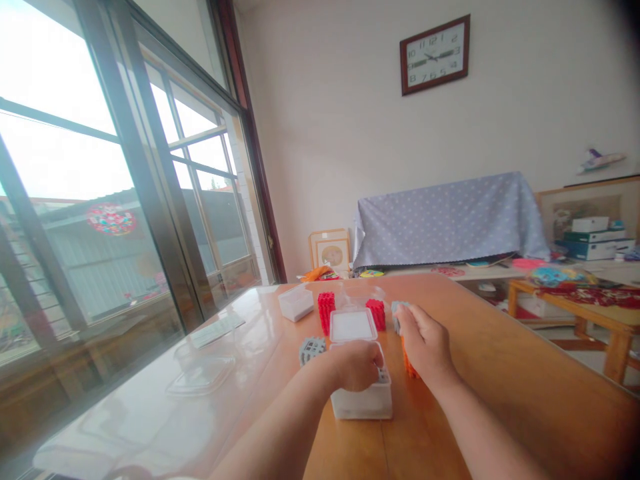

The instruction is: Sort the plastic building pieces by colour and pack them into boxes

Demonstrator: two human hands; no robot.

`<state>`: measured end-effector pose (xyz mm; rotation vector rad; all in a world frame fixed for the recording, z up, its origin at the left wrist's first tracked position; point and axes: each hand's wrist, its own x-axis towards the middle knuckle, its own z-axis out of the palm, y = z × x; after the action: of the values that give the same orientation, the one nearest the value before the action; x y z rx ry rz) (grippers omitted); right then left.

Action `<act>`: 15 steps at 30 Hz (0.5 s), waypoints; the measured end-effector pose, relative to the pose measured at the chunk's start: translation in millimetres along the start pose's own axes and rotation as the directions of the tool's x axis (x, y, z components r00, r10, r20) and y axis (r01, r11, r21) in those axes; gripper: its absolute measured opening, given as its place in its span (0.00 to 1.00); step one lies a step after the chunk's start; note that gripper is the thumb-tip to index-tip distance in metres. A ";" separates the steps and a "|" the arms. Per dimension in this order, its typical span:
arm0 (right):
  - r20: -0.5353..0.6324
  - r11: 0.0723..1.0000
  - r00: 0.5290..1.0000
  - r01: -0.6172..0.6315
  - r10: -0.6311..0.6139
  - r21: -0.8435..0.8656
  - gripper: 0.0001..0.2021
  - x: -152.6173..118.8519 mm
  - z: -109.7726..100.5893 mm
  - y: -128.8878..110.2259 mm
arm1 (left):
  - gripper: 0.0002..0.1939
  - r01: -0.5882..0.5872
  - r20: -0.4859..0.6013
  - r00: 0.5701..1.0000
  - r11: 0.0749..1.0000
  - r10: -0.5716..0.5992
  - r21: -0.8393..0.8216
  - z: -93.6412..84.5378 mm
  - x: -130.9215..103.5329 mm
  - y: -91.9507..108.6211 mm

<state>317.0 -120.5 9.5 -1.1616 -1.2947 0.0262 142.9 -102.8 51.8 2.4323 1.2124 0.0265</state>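
My left hand (357, 367) reaches into a clear plastic box (363, 405), its fingers curled down and their tips hidden; grey bits show beside them. The box's lid (353, 325) stands open behind it. My right hand (425, 337) is closed at the side of a grey block (398, 315), thumb on top, far fingers hidden. Below that hand an orange block stack (411, 363) shows. Two red block stacks, one left (326, 313) and one right (375, 315), stand behind the box. Beside my left forearm sits a grey block stack (312, 349).
A second clear box (296, 303) stands at the back left of the wooden table (465, 333). A clear lid (201, 377) and a paper sheet (219, 329) lie on the left. Windows flank the left side; a wooden bench (575, 291) stands right.
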 end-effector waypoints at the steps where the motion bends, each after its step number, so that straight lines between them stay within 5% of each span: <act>1: -0.002 1.000 1.000 -0.001 0.001 0.000 0.21 0.0 -0.2 -0.2 | 0.07 0.014 0.006 1.000 1.000 -0.014 0.016 -0.4 -0.8 0.8; 12: 0.001 1.000 1.000 -0.009 0.009 -0.001 0.21 -1.1 2.4 0.1 | 0.15 -0.024 -0.169 0.986 0.989 0.000 -0.144 -29.2 -29.0 -9.3; 15: -0.002 1.000 1.000 0.007 -0.007 0.002 0.21 -1.4 2.8 -0.1 | 0.16 0.023 -0.127 0.991 0.990 -0.041 -0.141 -23.9 -28.4 -8.8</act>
<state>314.3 -119.6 8.1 -1.1554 -1.2966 0.0211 113.8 -111.3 75.0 2.3193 1.2610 0.2555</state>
